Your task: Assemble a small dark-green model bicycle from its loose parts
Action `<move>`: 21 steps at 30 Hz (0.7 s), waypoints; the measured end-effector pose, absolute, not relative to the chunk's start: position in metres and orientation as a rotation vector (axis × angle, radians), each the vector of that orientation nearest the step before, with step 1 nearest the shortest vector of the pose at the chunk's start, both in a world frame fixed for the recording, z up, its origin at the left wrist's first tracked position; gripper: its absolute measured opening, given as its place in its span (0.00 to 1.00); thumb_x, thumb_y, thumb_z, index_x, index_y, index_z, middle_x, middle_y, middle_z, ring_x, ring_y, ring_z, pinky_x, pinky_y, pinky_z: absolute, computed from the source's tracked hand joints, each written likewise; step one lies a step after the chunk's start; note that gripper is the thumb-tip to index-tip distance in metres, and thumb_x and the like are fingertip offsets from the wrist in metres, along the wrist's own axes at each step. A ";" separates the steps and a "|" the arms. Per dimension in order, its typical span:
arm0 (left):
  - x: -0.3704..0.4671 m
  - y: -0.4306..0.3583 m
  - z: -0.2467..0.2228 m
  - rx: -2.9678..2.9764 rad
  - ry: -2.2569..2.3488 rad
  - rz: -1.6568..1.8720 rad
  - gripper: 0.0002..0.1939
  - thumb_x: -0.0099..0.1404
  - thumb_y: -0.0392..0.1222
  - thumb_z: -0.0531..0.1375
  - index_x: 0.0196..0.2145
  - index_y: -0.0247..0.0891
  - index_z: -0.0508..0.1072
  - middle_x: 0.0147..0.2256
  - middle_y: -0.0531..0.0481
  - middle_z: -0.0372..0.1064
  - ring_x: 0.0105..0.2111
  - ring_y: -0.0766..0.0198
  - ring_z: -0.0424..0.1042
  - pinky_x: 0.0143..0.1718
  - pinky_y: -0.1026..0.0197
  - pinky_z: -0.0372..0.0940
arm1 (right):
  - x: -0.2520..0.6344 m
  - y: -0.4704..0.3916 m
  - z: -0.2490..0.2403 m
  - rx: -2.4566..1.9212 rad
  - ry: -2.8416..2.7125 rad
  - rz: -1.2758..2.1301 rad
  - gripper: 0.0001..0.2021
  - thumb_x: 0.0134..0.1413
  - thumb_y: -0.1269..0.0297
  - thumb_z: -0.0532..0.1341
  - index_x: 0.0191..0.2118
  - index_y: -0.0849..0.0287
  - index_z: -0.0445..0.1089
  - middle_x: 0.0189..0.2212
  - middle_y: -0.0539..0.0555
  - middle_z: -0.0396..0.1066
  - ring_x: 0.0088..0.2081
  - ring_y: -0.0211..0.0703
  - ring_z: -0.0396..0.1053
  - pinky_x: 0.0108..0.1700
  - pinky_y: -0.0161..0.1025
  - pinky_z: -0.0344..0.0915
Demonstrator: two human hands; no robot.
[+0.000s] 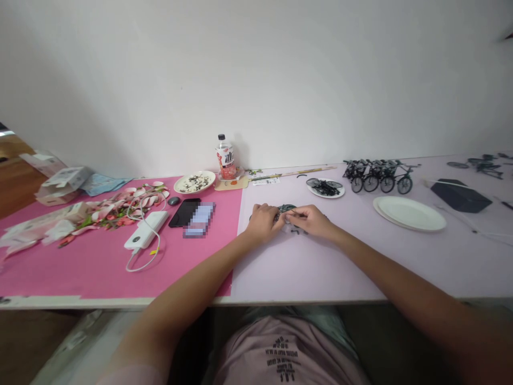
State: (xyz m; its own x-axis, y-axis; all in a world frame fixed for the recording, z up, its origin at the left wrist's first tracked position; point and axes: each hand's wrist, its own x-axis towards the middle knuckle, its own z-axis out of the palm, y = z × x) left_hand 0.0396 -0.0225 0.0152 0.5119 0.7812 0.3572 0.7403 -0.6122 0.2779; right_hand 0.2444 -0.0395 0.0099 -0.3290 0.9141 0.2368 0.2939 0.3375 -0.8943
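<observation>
Both hands meet over the lilac part of the table, around a dark miniature bicycle [287, 207] that they mostly hide. My left hand [262, 220] has its fingers curled around the bicycle's left side. My right hand [310, 219] pinches at its right side, thumb and forefinger close to the left thumb. What lies between the fingertips is too small to make out. Just behind, a small white plate [339, 193] carries a pile of black parts [326, 186] and a wheel. Several assembled miniature bicycles [377, 176] stand in a row to the right of it.
At right are stacked white plates [412, 213], a dark angular box [460, 195] and more bicycle pieces [481, 164]. Leftward lie a phone [183, 213], a white power bank [146, 230] with cable, petals [116, 211], a plate of small pieces [195, 182] and a bottle [226, 158] near the wall.
</observation>
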 end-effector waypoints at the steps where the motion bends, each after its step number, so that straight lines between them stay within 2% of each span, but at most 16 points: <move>1: 0.040 -0.022 0.015 2.639 1.339 0.712 0.17 0.76 0.48 0.52 0.30 0.39 0.68 0.32 0.44 0.73 0.39 0.52 0.70 0.48 0.49 0.56 | 0.245 -0.039 0.010 -1.069 -1.820 0.991 0.25 0.57 0.42 0.66 0.41 0.63 0.83 0.34 0.57 0.79 0.34 0.46 0.72 0.37 0.40 0.67; 7: 0.040 -0.019 0.011 2.620 1.350 0.747 0.14 0.74 0.48 0.55 0.32 0.39 0.68 0.33 0.44 0.72 0.39 0.52 0.70 0.45 0.50 0.59 | 0.246 -0.039 0.009 -1.055 -1.839 0.995 0.23 0.59 0.44 0.66 0.41 0.63 0.82 0.28 0.53 0.72 0.29 0.39 0.63 0.32 0.36 0.59; 11: 0.040 -0.017 0.009 2.631 1.332 0.785 0.12 0.73 0.47 0.56 0.33 0.40 0.68 0.33 0.44 0.71 0.38 0.53 0.70 0.42 0.53 0.60 | 0.248 -0.039 0.008 -1.058 -1.866 1.000 0.22 0.58 0.45 0.66 0.40 0.64 0.81 0.23 0.46 0.58 0.26 0.35 0.52 0.29 0.35 0.50; 14: 0.039 -0.017 0.008 2.625 1.335 0.801 0.13 0.73 0.47 0.56 0.31 0.40 0.67 0.32 0.45 0.70 0.37 0.53 0.69 0.41 0.53 0.60 | 0.249 -0.039 0.007 -1.066 -1.889 1.007 0.22 0.57 0.47 0.67 0.44 0.63 0.81 0.23 0.44 0.50 0.26 0.34 0.47 0.29 0.35 0.46; 17: 0.039 -0.017 0.009 2.625 1.344 0.789 0.12 0.71 0.46 0.56 0.29 0.41 0.65 0.31 0.45 0.69 0.37 0.53 0.69 0.41 0.53 0.59 | 0.248 -0.039 0.007 -1.072 -1.911 1.000 0.23 0.57 0.47 0.67 0.48 0.62 0.82 0.23 0.44 0.48 0.26 0.34 0.44 0.29 0.36 0.44; 21: 0.039 -0.018 0.011 2.639 1.321 0.772 0.13 0.69 0.45 0.56 0.27 0.42 0.60 0.30 0.46 0.68 0.36 0.53 0.69 0.40 0.53 0.59 | 0.246 -0.040 0.009 -1.061 -1.933 0.987 0.23 0.56 0.49 0.67 0.48 0.63 0.82 0.22 0.44 0.51 0.25 0.34 0.44 0.28 0.35 0.44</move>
State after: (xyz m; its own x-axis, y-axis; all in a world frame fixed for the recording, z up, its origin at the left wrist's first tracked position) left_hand 0.0395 -0.0176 0.0108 0.4977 0.7707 0.3979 0.7250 -0.6215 0.2970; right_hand 0.2464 -0.0396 0.0093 -0.4109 0.8854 0.2175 0.3432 0.3712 -0.8628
